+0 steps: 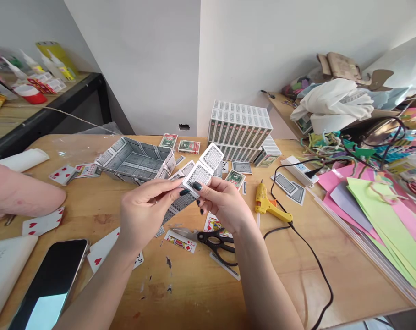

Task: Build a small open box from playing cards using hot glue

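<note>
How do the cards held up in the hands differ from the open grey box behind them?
The held cards are flat; the open box has raised walls.
The held cards are in the left hand and right hand; the box rests on the table.
The box is larger than the held cards.
Both show grey patterning with pale edging.

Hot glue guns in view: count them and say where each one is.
1: the yellow hot glue gun lies on the table, to the right of the right hand. Others may be hidden in the clutter.
</note>
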Available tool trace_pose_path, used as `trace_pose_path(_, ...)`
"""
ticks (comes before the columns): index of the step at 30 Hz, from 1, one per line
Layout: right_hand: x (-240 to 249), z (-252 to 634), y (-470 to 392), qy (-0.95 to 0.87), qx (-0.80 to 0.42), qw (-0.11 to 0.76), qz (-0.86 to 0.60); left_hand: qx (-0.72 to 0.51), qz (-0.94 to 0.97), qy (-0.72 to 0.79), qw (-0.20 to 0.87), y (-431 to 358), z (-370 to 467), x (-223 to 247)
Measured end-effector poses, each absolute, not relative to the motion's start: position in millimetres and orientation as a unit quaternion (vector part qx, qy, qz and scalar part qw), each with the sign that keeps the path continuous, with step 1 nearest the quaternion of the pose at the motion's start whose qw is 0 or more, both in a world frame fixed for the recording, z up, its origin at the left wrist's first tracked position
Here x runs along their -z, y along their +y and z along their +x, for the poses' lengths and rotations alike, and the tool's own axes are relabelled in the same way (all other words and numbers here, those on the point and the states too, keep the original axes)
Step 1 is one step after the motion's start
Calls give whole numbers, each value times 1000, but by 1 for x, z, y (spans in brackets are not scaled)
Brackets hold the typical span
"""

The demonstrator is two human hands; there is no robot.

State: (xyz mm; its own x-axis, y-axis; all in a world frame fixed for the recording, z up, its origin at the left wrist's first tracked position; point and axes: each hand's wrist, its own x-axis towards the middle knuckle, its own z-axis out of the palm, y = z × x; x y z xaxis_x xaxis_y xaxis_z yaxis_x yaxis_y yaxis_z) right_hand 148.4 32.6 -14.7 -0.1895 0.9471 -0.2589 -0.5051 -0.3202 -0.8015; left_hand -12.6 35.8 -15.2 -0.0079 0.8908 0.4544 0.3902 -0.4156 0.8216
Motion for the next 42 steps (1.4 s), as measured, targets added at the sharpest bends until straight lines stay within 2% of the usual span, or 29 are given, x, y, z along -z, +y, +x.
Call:
trace_pose_path(6, 13, 138, 31, -206, -700, 548, -409, -530, 673, 469, 213, 36, -14, 18)
trace_pose_path(17, 8, 131, 26, -187, -692, 554, -423, -523, 692, 466, 176, 34, -15, 16)
trace_pose_path(27, 11, 126, 26, -148, -709, 565, -396, -540, 674, 466, 192, 33, -14, 18)
trace_pose_path(36, 18, 119, 28, -39, -720, 590, -363, -519, 695, 467, 173, 34, -13, 22)
trace_pose_path(42, 14, 121, 28, -54, -743, 574, -340, -526, 680, 465, 212, 35, -15, 20)
